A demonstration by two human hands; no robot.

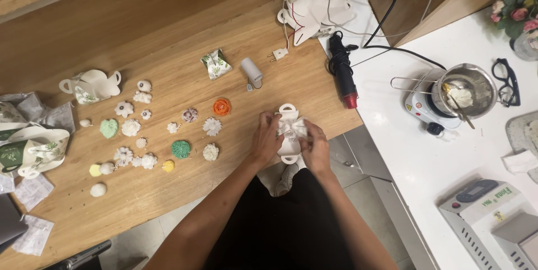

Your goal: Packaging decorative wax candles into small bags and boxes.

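Note:
Both my hands work on a small white paper gift box (pixel 289 152) with loop handles, lying at the near edge of the wooden table (pixel 168 34). My left hand (pixel 267 137) grips its left side. My right hand (pixel 315 145) pinches a white ribbon bow (pixel 291 129) on top of the box. To the left lie several small wax flower shapes: an orange one (pixel 222 107), a green one (pixel 180 149), a white daisy (pixel 212 126) and a white round one (pixel 210 151).
A black-and-red heat gun (pixel 343 71) lies at the table's right edge. A metal melting pot (pixel 464 91) on a small hotplate and black glasses (pixel 507 82) sit on the white counter. Folded white boxes (pixel 316 1), a white plug (pixel 278 54) and printed cup-shaped boxes (pixel 89 86) surround.

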